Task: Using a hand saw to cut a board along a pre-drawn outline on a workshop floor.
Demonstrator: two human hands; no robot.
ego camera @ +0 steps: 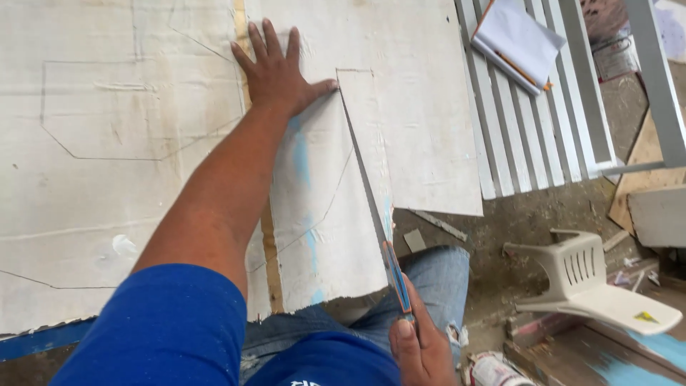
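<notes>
The left hand (275, 68) lies flat and spread, fingers splayed, pressing down on a large white sheet of board (143, 143) that rests across the work surface and carries thin drawn outlines of angular shapes. The right hand (421, 350) is closed around the blue and orange handle of a long, narrow saw (371, 200), thumb laid along the handle's top. The blade runs up and away from the person along a cut line (346, 107) that begins at the sheet's near ragged edge and reaches almost to the left thumb, where the drawn line turns a corner. To the right of the blade, a partly separated panel (429, 129) of the same board hangs over the edge above the person's jeans-clad knee. By the look of it, the step in hand is sawing along the marked line, with most of this straight run already opened. The next stroke calls for steady pressure from the flat hand close beside the line, a blade kept true to the pencil mark, and care as the teeth near the thumb. Beyond the sheet lie white slats (529, 136) bearing a notebook with a pencil (514, 39), and a pale plastic chair (593, 275) lies tipped on the dirty floor.
</notes>
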